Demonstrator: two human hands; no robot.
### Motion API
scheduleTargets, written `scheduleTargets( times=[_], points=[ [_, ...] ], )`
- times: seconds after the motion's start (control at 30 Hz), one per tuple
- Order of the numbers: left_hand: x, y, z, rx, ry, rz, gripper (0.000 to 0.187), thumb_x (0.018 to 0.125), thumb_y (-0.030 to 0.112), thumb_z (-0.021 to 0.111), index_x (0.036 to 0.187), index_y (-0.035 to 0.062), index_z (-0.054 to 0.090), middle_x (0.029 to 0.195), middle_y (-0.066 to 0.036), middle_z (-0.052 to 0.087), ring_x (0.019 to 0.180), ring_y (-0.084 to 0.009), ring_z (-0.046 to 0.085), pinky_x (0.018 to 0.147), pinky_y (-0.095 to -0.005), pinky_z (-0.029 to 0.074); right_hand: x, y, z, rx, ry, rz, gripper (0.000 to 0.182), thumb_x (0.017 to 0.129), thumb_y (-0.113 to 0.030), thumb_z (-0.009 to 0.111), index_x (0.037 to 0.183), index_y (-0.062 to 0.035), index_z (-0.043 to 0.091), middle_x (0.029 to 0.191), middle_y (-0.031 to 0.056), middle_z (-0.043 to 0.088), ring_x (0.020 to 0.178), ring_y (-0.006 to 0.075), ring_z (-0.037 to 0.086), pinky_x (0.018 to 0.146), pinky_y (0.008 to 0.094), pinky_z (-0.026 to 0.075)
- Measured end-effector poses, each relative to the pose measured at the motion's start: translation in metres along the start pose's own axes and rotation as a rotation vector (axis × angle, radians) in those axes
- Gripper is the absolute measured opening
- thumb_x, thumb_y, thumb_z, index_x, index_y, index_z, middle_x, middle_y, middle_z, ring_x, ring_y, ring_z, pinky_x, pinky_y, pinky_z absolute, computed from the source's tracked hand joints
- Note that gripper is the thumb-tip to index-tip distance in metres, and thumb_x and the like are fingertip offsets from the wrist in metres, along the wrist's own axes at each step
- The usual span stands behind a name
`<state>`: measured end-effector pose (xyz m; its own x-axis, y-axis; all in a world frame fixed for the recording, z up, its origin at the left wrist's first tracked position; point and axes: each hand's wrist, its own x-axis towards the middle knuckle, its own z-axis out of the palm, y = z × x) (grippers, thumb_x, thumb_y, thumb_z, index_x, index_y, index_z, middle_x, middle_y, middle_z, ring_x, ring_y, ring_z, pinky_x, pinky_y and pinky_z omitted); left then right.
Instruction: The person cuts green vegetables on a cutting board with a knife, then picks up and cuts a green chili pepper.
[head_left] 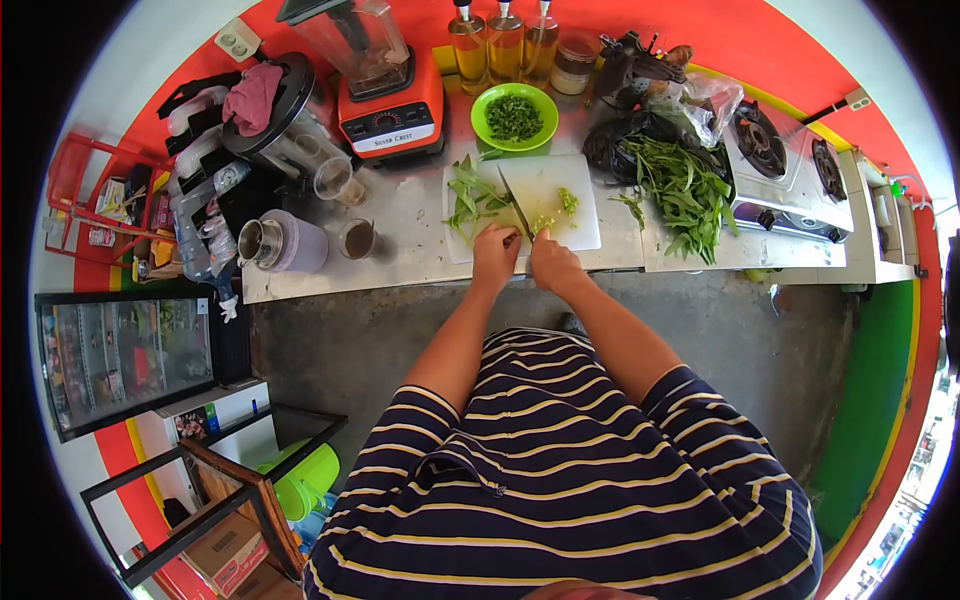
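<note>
Striped shirt (570,470) foremost, right grip (556,264) holds knife (514,200) (over white board (583,222))

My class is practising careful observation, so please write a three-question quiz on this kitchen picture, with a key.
1. True or false: the right hand holds the long-bladed metal knife.
2. Where is the round lime-green bowl relative to the white rectangular cutting board? (a) left of it (b) just beyond it (c) right of it
3. How many tall, yellow-filled clear bottles stand beyond the bowl?

Key: 1 true; 2 b; 3 three.
</note>
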<state>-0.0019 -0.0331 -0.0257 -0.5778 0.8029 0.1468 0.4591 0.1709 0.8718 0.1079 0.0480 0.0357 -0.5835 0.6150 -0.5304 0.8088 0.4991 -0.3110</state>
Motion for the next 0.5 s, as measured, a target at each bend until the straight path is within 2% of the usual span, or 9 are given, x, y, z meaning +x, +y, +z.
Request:
scheduleTargets(
  times=[0.17, 0.5],
  points=[
    [0.002, -0.005, 0.004, 0.07, -0.01, 0.007, 0.011, 0.083, 0.006, 0.071, 0.09, -0.0024, 0.072, 0.079, -0.016, 0.064, 0.071, -0.0282, 0.066, 0.066, -0.0355, 0.052, -0.016, -0.005, 0.012, 0.035, -0.025, 0.074, 0.036, 0.09, -0.006, 0.06, 0.119, 0.003, 0.041, 0.115, 0.0304, 0.067, 0.11, 0.0435, 0.066, 0.094, 0.0477, 0.053],
    [-0.006, -0.006, 0.007, 0.081, 0.028, 0.04, 0.012, 0.084, 0.008, 0.069, 0.091, -0.0016, 0.071, 0.078, -0.017, 0.061, 0.07, -0.0304, 0.065, 0.066, -0.0371, 0.051, -0.013, -0.005, 0.01, 0.031, -0.003, 0.047, 0.037, 0.09, -0.005, 0.059, 0.121, 0.0031, 0.04, 0.115, 0.0307, 0.067, 0.109, 0.0444, 0.066, 0.094, 0.0487, 0.054]
  ],
)
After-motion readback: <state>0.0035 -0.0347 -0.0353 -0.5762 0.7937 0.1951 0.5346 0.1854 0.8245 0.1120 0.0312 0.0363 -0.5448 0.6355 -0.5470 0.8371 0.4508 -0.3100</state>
